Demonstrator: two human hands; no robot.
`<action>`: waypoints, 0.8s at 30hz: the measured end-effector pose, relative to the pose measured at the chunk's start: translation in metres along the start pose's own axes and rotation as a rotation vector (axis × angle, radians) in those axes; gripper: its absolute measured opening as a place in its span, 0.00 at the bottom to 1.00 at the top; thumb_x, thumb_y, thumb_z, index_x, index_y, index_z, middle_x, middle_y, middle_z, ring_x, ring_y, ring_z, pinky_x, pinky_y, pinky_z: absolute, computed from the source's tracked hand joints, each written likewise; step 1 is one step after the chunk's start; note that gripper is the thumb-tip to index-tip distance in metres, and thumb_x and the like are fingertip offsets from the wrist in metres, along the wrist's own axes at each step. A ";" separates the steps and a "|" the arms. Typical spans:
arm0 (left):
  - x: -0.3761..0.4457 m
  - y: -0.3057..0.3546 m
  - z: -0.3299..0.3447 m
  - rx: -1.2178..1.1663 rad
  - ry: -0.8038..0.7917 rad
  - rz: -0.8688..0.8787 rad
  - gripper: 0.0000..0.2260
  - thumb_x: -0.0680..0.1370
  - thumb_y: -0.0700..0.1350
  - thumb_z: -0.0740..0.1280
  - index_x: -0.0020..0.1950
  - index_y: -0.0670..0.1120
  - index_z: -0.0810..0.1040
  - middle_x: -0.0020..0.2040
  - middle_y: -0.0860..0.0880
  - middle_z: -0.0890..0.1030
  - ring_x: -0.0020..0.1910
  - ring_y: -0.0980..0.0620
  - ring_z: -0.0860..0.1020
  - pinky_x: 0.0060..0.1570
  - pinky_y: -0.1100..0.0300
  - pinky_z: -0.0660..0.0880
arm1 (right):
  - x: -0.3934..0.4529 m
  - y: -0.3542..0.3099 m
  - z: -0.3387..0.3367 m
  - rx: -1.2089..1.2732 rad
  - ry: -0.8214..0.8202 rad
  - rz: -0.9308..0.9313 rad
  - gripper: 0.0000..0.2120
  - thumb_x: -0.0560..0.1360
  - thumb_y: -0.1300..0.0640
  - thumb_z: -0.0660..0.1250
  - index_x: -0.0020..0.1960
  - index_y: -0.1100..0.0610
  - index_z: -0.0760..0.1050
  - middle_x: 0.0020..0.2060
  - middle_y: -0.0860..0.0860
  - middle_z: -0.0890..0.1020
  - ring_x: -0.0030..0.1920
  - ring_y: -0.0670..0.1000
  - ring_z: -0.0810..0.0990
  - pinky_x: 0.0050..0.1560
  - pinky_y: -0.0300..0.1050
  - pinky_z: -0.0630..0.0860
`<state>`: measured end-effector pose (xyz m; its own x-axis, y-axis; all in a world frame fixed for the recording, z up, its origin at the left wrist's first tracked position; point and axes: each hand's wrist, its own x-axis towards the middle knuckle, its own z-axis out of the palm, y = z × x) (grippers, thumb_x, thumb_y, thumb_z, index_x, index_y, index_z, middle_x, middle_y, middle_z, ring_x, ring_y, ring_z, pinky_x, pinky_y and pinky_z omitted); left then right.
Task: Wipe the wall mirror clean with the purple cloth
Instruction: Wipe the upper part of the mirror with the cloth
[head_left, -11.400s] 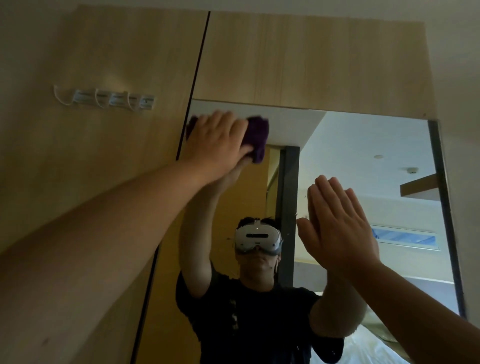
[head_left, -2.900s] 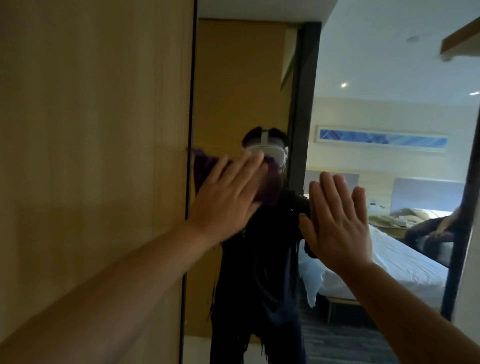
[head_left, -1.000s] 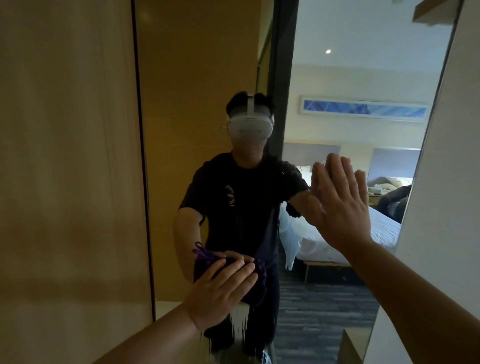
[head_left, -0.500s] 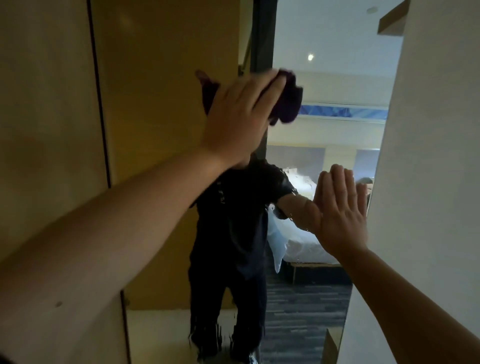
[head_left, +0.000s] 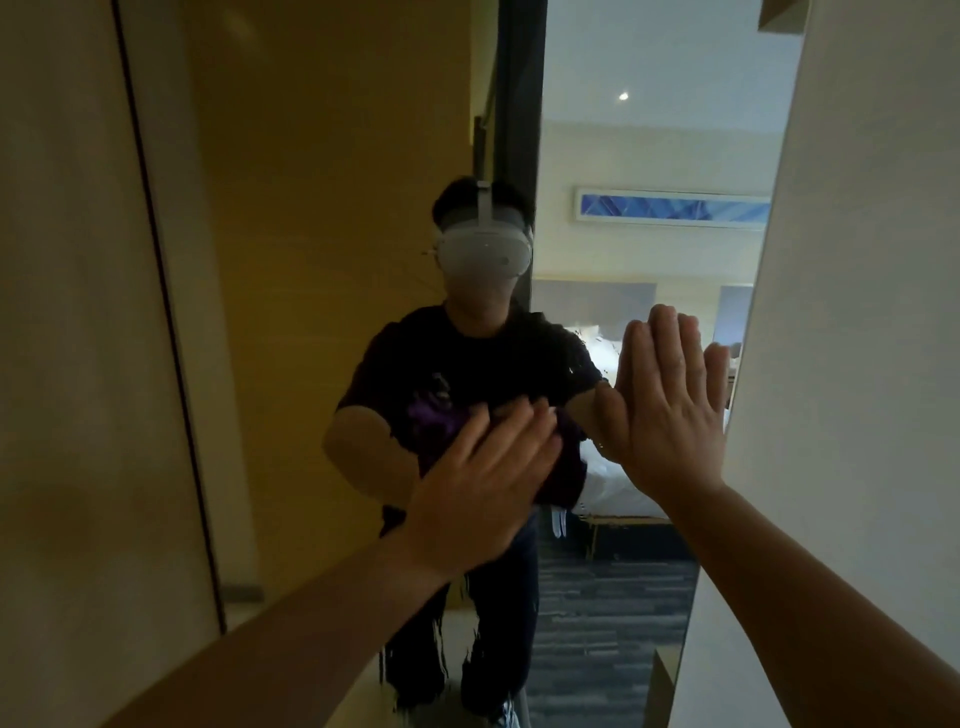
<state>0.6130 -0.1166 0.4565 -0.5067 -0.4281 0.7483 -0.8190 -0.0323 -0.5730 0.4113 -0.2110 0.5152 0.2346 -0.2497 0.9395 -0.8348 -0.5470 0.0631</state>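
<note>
The tall wall mirror (head_left: 332, 208) fills the middle of the head view, between a wooden panel and a white wall. My left hand (head_left: 478, 483) presses the purple cloth (head_left: 563, 467) flat against the glass at mid height, fingers straight; most of the cloth is hidden under the palm. My right hand (head_left: 665, 400) lies flat on the mirror near its right edge, fingers straight and together, holding nothing. The glass reflects a person in dark clothes with a white headset.
A light wooden wall panel (head_left: 67, 338) stands to the left of the mirror. A white wall (head_left: 852, 364) borders it on the right. The reflection shows a bed, a dark carpet and a blue picture on the far wall.
My left hand has swept the cloth down from the upper part of the mirror to mid height. My right hand has stayed flat on the glass near the right edge.
</note>
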 end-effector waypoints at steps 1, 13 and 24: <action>-0.018 0.012 0.009 0.016 -0.026 0.040 0.33 0.79 0.54 0.65 0.80 0.43 0.58 0.80 0.42 0.59 0.79 0.42 0.56 0.75 0.42 0.57 | 0.000 0.001 0.000 0.001 -0.008 0.002 0.32 0.82 0.42 0.48 0.80 0.58 0.48 0.79 0.57 0.48 0.80 0.59 0.45 0.77 0.65 0.46; -0.044 0.030 0.004 -0.225 0.061 0.015 0.15 0.86 0.43 0.56 0.71 0.47 0.72 0.66 0.47 0.75 0.59 0.47 0.78 0.60 0.51 0.72 | -0.025 0.027 -0.018 0.028 -0.106 0.032 0.32 0.83 0.41 0.46 0.80 0.59 0.48 0.79 0.57 0.47 0.80 0.59 0.43 0.77 0.63 0.44; 0.218 -0.078 -0.068 -0.082 0.356 -0.183 0.21 0.78 0.42 0.67 0.71 0.41 0.73 0.67 0.41 0.76 0.66 0.40 0.74 0.65 0.46 0.68 | -0.033 0.045 -0.013 -0.024 -0.181 -0.005 0.32 0.82 0.45 0.52 0.79 0.59 0.49 0.79 0.58 0.50 0.80 0.59 0.43 0.76 0.65 0.46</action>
<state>0.5482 -0.1460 0.6868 -0.4000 -0.0824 0.9128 -0.9159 -0.0003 -0.4014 0.3599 -0.2170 0.4915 0.3228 -0.3884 0.8631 -0.8447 -0.5296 0.0776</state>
